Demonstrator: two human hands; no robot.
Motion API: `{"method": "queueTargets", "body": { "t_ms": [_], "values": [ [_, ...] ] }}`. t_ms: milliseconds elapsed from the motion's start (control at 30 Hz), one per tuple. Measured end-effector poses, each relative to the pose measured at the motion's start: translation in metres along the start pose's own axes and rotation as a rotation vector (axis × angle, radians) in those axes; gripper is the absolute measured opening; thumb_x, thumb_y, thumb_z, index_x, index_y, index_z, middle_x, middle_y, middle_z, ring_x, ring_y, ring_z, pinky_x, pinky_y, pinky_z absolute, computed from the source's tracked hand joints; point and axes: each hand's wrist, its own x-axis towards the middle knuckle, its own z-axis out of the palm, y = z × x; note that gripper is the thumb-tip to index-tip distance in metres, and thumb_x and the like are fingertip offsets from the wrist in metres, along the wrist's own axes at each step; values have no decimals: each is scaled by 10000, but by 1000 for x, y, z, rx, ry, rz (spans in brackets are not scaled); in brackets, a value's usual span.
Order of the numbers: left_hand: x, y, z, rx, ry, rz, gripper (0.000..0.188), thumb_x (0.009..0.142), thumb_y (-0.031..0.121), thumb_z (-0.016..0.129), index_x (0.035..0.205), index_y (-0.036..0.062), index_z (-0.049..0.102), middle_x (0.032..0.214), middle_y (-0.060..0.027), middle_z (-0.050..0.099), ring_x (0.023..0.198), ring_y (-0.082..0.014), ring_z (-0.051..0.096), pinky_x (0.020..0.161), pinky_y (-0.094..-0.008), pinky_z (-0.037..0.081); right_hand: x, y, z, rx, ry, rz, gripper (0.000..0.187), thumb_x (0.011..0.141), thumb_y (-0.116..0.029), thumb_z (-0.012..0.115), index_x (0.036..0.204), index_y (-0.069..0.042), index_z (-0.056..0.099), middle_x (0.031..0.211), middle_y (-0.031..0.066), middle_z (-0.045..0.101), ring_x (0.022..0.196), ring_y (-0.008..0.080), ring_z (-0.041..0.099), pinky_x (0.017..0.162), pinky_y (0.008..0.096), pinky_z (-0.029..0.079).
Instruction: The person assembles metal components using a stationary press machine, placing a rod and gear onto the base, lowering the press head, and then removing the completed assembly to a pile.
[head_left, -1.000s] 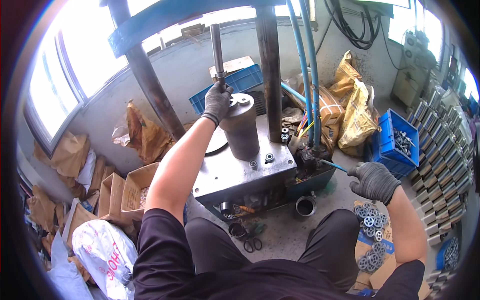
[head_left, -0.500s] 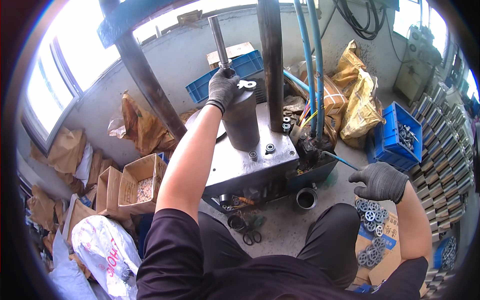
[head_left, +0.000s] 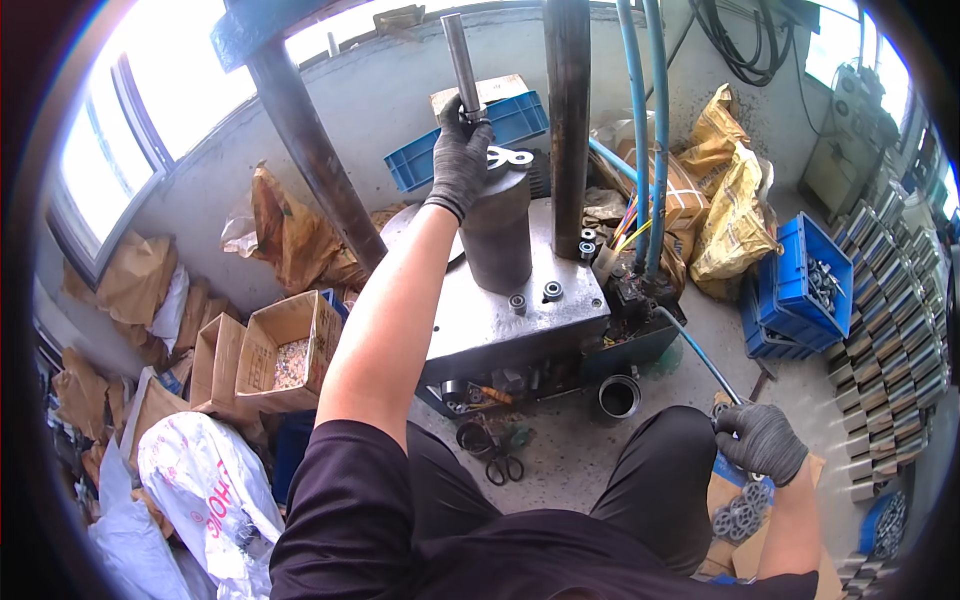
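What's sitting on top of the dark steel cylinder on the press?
A flat silvery metal piece lies on the dark steel cylinder. The gloved left hand rests over the cylinder's near-left edge, hiding the top there. A thin steel rod rises beside the hand.

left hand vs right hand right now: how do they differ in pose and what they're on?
The left hand is raised, arm stretched forward, resting on top of the dark cylinder by the thin rod; the right hand is low beside the knee. The left hand lies by a flat metal part on the cylinder; the right hand curls over a pile of metal rings on cardboard. Both wear dark grey gloves.
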Motion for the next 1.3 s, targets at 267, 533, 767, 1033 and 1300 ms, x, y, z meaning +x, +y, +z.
{"method": "queueTargets", "body": {
  "t_ms": [267, 533, 767, 1033, 1300],
  "values": [
    [4, 25, 4, -125, 27, -260, 437, 1067, 420, 636, 1345, 91, 559, 864, -62, 659, 749, -146, 646, 697, -337, 560, 1, -20, 0, -25, 87, 175, 202, 823, -252, 717, 839, -56, 766, 806, 176, 718, 832, 383, 694, 791, 487, 564],
    [12, 19, 6, -27, 45, -204, 390, 1067, 427, 597, 1229, 73, 621, 806, -78, 670, 734, -161, 680, 700, -349, 570, 1, -15, 5, 45, 192, 108, 177, 817, -213, 717, 832, -39, 747, 802, 204, 692, 803, 399, 687, 752, 485, 563],
    [13, 21, 6, 64, 59, -186, 429, 1055, 452, 586, 1242, 69, 636, 832, -107, 709, 780, -185, 727, 724, -364, 593, 3, -18, 1, 39, 199, 106, 158, 812, -179, 714, 867, -33, 732, 845, 196, 690, 807, 389, 697, 745, 459, 569],
    [12, 29, 4, 99, 49, -213, 420, 1047, 460, 581, 1240, 92, 646, 877, -129, 732, 813, -241, 735, 777, -400, 587, 3, -20, 2, 70, 210, 140, 149, 825, -158, 729, 918, -43, 745, 856, 193, 704, 809, 391, 709, 744, 458, 567],
    [8, 16, 5, 219, 71, -151, 473, 1042, 530, 613, 1306, 137, 623, 963, -165, 764, 906, -330, 744, 828, -449, 569, 2, -19, 2, 64, 193, 170, 184, 831, -166, 749, 955, -30, 760, 892, 195, 730, 824, 395, 722, 757, 456, 575]
  ]
}}
